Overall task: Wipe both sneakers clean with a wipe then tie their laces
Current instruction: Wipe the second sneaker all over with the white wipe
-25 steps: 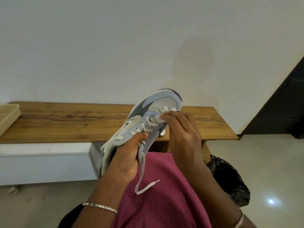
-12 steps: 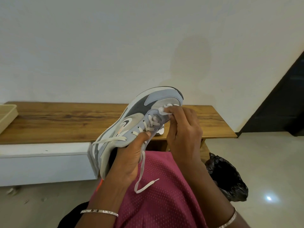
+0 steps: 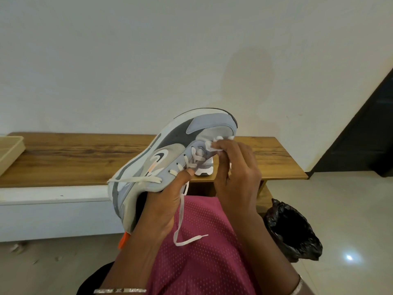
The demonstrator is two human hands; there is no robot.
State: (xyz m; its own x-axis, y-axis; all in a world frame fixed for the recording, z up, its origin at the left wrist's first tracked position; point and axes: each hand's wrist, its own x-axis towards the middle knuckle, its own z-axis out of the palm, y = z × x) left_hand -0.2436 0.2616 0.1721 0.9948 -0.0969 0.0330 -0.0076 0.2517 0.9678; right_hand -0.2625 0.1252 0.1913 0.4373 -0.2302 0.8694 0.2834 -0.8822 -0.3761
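Sneaker (image 3: 170,158) sits mid-frame, tilted toe-up above the lap, gripped from underneath by the left hand (image 3: 163,201); the right hand (image 3: 236,173) pinches a white wipe (image 3: 214,144) against its laces (image 3: 191,162).

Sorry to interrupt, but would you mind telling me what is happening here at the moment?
A seated person is cleaning a grey and blue sneaker. The left hand grips it from below, toe tilted up, while the right hand pinches a white wipe against the upper near the front eyelets. Its lace hangs loose, untied. What looks like the second sneaker sits on the wooden bench behind.
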